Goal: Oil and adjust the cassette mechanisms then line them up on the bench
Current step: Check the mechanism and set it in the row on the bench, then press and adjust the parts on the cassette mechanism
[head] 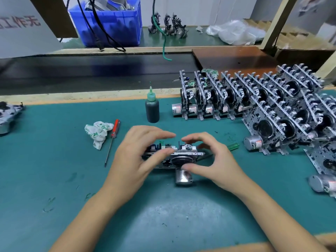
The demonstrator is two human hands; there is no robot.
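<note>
A cassette mechanism [179, 158] lies on the green bench mat [54, 179] in the middle, with its silver motor [183, 177] pointing toward me. My left hand [138, 159] grips its left end, thumb against the front edge and fingers arched over the top. My right hand [214, 160] holds its right end, thumb near the motor and fingers curled over the top. A dark oil bottle [152, 109] with a green nozzle stands upright behind the hands. Several finished mechanisms [236, 99] stand on edge in rows at the right.
A red-handled screwdriver [112, 139] and a crumpled cloth [98, 132] lie left of my hands. A green-handled tool [233, 146] lies behind my right hand. Another mechanism [7, 115] sits at the left edge. A dark conveyor [91, 70] and a blue crate [111, 24] lie beyond.
</note>
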